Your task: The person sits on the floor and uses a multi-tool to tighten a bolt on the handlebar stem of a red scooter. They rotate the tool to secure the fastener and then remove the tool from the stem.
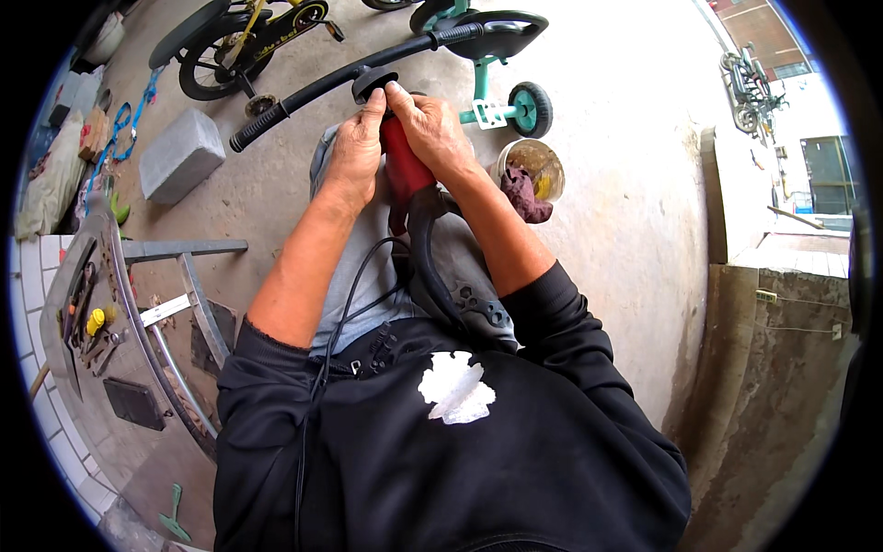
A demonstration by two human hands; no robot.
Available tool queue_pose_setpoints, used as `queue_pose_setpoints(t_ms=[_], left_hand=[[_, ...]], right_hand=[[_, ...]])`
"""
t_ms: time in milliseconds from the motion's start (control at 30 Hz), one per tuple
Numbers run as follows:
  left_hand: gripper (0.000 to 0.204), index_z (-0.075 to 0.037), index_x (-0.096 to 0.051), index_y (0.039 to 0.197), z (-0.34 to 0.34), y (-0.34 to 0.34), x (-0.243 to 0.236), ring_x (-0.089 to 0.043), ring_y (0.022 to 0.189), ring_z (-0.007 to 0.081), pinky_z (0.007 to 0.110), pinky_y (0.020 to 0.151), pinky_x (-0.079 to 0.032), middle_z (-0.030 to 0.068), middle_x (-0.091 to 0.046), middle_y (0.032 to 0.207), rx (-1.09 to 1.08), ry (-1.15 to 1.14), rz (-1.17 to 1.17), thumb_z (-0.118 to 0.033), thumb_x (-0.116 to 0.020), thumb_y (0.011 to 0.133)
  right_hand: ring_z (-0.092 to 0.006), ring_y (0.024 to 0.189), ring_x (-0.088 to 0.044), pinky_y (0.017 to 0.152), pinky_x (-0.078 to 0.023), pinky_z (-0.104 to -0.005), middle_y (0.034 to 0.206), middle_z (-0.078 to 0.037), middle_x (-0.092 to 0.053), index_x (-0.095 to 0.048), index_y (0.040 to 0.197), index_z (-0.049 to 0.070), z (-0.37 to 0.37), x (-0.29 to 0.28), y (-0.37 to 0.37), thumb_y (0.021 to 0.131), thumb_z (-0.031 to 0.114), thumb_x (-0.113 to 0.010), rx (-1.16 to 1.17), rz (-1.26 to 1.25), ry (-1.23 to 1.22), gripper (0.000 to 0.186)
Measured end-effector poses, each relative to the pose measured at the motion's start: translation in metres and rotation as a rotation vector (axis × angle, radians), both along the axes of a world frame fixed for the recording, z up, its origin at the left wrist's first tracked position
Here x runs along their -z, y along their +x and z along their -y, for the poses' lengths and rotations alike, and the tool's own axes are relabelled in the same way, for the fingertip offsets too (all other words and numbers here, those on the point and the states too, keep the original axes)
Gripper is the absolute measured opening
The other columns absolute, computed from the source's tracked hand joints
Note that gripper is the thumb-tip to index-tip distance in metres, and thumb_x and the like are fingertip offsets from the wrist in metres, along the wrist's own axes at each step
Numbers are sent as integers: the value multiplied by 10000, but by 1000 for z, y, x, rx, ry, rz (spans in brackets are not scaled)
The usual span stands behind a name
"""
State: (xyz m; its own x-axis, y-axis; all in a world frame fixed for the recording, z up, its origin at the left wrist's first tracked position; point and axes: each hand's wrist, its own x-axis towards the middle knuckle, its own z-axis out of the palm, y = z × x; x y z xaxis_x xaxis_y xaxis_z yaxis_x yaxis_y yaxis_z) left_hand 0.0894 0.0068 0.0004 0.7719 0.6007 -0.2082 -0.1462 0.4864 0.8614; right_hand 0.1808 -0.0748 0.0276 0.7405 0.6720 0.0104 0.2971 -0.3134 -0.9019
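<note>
A black curved handlebar (322,78) with ribbed grips slants up to the right in front of me, joined to a red frame (402,161) that stands between my knees. At its middle is a black stem (372,85). My left hand (355,152) is closed at the near left side of this stem, thumb pointing up against it. My right hand (428,131) closes on it from the right, thumb tip beside the left one. The fingers beneath are mostly hidden. Below the red frame, a black curved part (425,239) runs toward my lap.
A grey block (182,156) stands on the floor at left. Beyond are a black-and-yellow children's bike (267,41) and a teal tricycle (480,83). A bucket (547,170) with a dark cloth (524,195) is right of my knees. Tools lie on a table (138,350) at left.
</note>
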Motion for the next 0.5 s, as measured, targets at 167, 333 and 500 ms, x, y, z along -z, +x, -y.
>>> queue_pose_setpoints(t_ms=[167, 333, 500], left_hand=[[576, 17, -624, 1206, -1, 0, 6, -590, 1072, 152, 316, 968, -462, 73, -646, 1152, -13, 53, -14, -507, -597, 968], [531, 23, -674, 1116, -8, -1, 12, -572, 941, 110, 260, 874, -464, 39, -660, 1033, -3, 39, 47, -483, -620, 965], [554, 7, -684, 1086, -13, 1, 24, -542, 916, 105, 267, 858, -452, 39, -650, 985, 16, 103, 19, -527, -611, 956]], right_hand=[[-478, 748, -616, 699, -481, -495, 764, -294, -631, -673, 778, -35, -3, 7, -1, 996, 475, -466, -14, 127, 27, 592], [-483, 778, -620, 716, -483, -523, 807, -285, -647, -678, 791, -17, -4, 3, -6, 1010, 438, -444, -8, 210, 7, 556], [-475, 792, -635, 705, -499, -538, 834, -261, -670, -681, 891, 21, -8, 9, -8, 1025, 375, -413, 6, 319, -60, 464]])
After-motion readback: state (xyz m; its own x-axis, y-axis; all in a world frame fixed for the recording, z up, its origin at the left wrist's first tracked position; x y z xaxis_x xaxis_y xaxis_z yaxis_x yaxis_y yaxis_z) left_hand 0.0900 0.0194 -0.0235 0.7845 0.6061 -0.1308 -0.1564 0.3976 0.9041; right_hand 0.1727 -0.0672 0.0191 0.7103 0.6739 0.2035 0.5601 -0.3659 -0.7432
